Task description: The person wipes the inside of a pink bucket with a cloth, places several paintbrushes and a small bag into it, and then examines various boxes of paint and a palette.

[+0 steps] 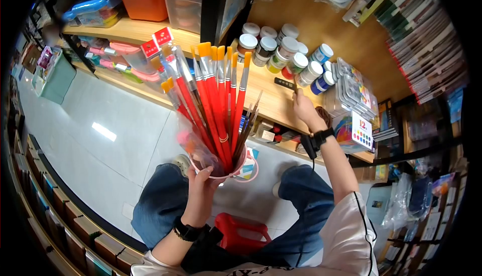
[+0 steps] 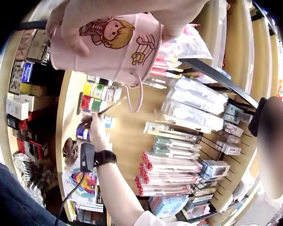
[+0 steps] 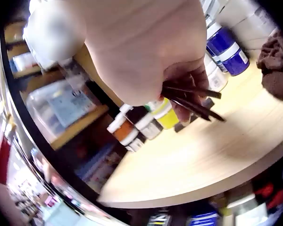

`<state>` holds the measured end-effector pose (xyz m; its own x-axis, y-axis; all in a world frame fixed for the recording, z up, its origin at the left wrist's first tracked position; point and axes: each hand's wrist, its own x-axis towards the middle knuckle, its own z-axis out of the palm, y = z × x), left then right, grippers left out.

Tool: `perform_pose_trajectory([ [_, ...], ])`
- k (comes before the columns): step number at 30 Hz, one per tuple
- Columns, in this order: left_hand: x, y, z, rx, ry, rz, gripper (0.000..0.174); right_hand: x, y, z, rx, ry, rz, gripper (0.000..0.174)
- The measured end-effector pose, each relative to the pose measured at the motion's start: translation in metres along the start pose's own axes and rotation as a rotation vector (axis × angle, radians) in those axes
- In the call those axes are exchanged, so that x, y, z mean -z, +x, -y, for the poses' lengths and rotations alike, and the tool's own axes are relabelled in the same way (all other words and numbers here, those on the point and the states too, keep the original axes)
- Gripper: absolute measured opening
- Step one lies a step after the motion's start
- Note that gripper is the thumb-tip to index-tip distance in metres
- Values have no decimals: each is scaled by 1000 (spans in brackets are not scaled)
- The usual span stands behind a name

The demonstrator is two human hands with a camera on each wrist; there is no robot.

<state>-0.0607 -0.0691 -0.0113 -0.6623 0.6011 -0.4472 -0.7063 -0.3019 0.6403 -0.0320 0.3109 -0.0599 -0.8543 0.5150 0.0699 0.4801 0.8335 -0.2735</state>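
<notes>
My left hand [image 1: 199,188] grips a pink bucket [image 2: 104,63] printed with a cartoon child and music notes. Many paintbrushes [image 1: 213,100] stand in it, bristles up, mostly red-handled with orange tips. A few thin brown ones lean at the right side. Over the shelf board, my right hand [image 1: 306,109] pinches several thin dark-brown brushes [image 3: 193,104], their handle ends showing below the fingers. Close by on the board lies a small dark labelled bar [image 1: 285,83]. Paint jars [image 1: 288,47] with white lids stand just beyond that hand.
Clear plastic cases [image 1: 351,88] are stacked right of the jars, near a brown crumpled cloth [image 3: 276,66] and a colourful box [image 1: 359,130]. Packets [image 1: 411,40] hang at the right. Tubs [image 1: 143,2] fill the left shelf. A red stool [image 1: 241,233] stands below.
</notes>
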Motion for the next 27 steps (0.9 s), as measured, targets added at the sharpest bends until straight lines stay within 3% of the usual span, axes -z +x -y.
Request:
perform_pose_trajectory([
  [1, 1, 0, 3, -9, -9, -2, 50, 12, -8, 11, -119, 324, 22, 28],
  [3, 2, 0, 9, -15, 53, -39, 45, 25, -25, 26, -4, 622, -115, 24],
  [5, 6, 1, 17, -41, 84, -15, 44, 71, -55, 83, -146, 904, -23, 22],
  [6, 11, 2, 22, -96, 106, 74, 38, 79, -68, 101, -103, 1054, -80, 20],
  [7, 15, 5, 28, -150, 131, 164, 35, 88, -80, 118, -101, 1051, -79, 20],
  [9, 19, 11, 41, -210, 272, 168, 39, 106, -103, 149, 15, 1203, -214, 22],
  [11, 19, 12, 48, -226, 204, 194, 37, 109, -123, 174, 16, 1168, -177, 18],
  [12, 3, 7, 34, -32, -51, 89, 50, 100, -128, 180, 71, 1090, -169, 17],
  [13, -5, 4, 31, -33, -50, 102, 50, 88, -131, 182, 125, 1009, -161, 16],
  [15, -15, 1, 27, 33, -42, -6, 72, 72, -132, 180, 173, 864, -78, 17],
  [16, -16, 1, 27, 28, -42, 2, 72, 70, -136, 183, 194, 793, -117, 16],
  [18, -16, 3, 30, 10, 2, -10, 84, 71, -142, 187, 150, 717, -120, 15],
  [19, -16, 3, 29, 8, 0, -8, 84, 72, -144, 187, 143, 645, -131, 15],
  [21, -18, 1, 29, -1, 47, -18, 56, 70, -146, 185, 133, 659, -150, 16],
  [25, -16, 0, 29, -20, 41, -22, 56, 67, -145, 174, 126, 536, -189, 17],
  [27, -11, 3, 29, 5, 7, 19, 85, 66, -144, 176, 120, 602, -201, 17],
])
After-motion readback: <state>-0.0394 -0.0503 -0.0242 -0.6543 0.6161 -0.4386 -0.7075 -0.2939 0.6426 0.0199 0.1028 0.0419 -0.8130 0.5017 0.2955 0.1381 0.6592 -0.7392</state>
